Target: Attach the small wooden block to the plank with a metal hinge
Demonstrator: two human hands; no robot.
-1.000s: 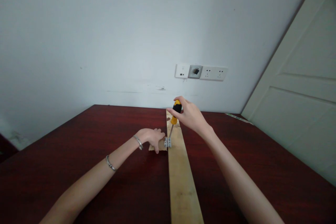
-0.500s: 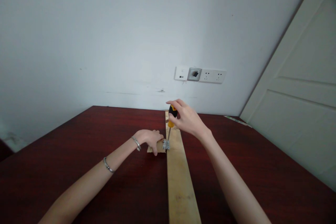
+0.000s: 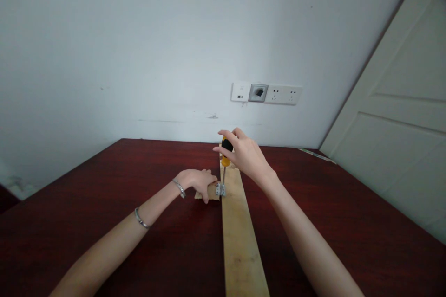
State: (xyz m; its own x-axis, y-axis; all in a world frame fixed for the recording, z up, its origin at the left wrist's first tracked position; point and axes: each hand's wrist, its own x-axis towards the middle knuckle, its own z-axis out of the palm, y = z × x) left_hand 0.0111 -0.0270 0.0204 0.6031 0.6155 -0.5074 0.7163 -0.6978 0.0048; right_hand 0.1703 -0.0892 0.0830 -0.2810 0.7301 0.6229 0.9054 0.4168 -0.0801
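My right hand (image 3: 250, 154) has the black and yellow handle of a screwdriver (image 3: 226, 161) between thumb and fingers. Its shaft points down to a small silver hinge (image 3: 220, 189), where the tip's exact seat is too small to make out. The hinge bridges a long pale wooden board (image 3: 240, 246) and a short wooden block (image 3: 212, 192) on its left. Over that block lies my left hand (image 3: 198, 181), thumb on the near side and fingers on the far side, gripping it against the board's edge.
The dark red tabletop (image 3: 146, 260) runs back to a white wall (image 3: 167, 55) with sockets (image 3: 284, 94). A flat strip (image 3: 317, 155) lies at the back right corner, near a white panelled door (image 3: 400, 148).
My right thumb and fingers have shifted around the screwdriver handle, the thumb now reaching further left. The handle stands a little more upright. My left hand stays on the block.
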